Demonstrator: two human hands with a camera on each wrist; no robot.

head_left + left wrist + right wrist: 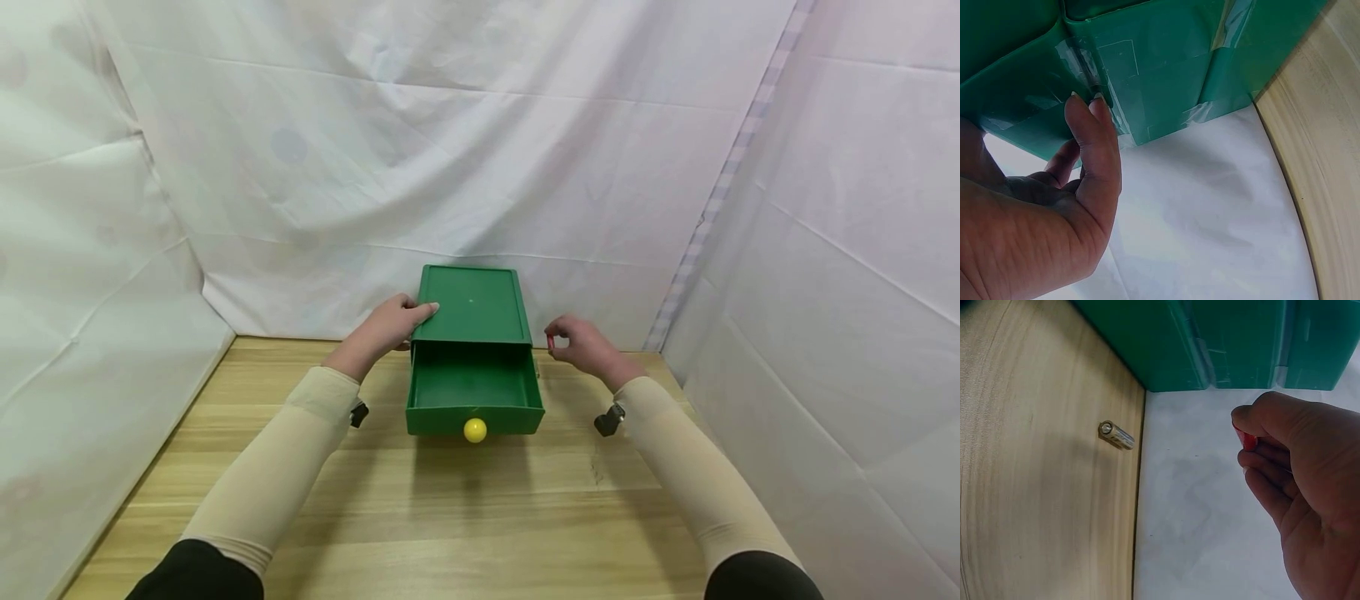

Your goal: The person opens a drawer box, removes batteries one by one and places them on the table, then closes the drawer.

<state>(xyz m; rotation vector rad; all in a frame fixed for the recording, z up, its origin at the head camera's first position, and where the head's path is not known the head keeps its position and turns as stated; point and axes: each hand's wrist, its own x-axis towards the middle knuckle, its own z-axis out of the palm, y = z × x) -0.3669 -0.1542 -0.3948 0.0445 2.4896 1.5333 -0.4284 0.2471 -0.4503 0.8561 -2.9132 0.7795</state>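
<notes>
A green drawer box (471,304) stands on the table with its drawer (475,420) pulled out toward me. A yellow ball knob (475,430) sits on the drawer front. My left hand (386,325) holds the box at its left side, thumb on the top and curled fingertips (1088,125) against the taped side wall. Beyond the box's right side, my right hand (588,346) pinches a small red battery-like cylinder (1247,440) between thumb and fingers, largely covered by them. A gold-coloured battery (1116,435) lies on the table beside the box.
The wooden table (420,542) reaches back to a white cloth (465,167) hung close behind the box. More white cloth hangs at the left and right. Dark wrist cameras are strapped to both forearms.
</notes>
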